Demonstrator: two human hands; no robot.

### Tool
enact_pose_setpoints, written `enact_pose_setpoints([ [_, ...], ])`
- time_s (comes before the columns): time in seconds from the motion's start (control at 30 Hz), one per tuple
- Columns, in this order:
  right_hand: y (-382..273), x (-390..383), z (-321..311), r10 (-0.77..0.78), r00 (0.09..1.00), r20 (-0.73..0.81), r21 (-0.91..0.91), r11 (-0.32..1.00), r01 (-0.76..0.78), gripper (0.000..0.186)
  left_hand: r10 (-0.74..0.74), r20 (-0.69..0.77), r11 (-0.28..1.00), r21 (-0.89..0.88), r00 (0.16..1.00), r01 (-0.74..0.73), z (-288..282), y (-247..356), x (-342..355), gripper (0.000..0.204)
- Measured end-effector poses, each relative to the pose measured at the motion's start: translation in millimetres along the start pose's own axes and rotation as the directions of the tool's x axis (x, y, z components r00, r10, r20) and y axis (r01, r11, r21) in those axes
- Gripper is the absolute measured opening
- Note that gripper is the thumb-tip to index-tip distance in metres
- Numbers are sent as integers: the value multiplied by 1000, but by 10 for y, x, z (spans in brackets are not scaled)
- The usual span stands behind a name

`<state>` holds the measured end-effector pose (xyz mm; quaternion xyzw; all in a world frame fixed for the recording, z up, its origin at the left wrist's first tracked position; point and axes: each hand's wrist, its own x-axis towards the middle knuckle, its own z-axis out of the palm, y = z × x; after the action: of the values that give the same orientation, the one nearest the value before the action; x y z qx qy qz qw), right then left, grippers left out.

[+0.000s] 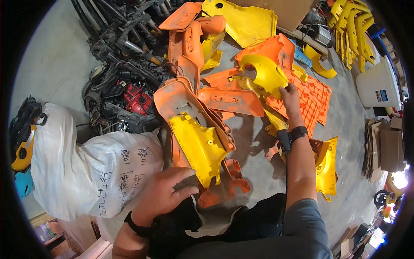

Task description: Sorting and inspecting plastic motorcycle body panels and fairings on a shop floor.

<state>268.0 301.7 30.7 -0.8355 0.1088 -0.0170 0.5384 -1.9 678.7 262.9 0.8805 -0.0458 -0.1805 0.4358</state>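
My right hand reaches forward, its fingers closed on the edge of a curved yellow plastic panel with a rounded cutout. Beneath that panel lie orange panels, one an orange lattice panel. My left hand is held low, thumb and fingers apart, with nothing in it. Just beyond it, a long yellow panel rests on a stack of orange curved panels. An orange bracket-like piece lies beside the stack on the floor.
A stuffed white sack with handwriting stands at the left. Behind it are piled black mechanical parts and a red part. To the right are a yellow panel, a white bin, flattened cardboard and several stacked yellow pieces.
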Motion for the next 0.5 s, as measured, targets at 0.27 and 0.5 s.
enact_pose_setpoints([
  [0.27,-1094,-333,-664,-155,984,93,630,774,62,13,-31,54,999,-26,998,33,56,-181,208,39],
  [0.5,-1731,-1570,-891,-184,967,175,833,551,-46,30,-191,-145,913,-389,971,121,180,-614,600,56],
])
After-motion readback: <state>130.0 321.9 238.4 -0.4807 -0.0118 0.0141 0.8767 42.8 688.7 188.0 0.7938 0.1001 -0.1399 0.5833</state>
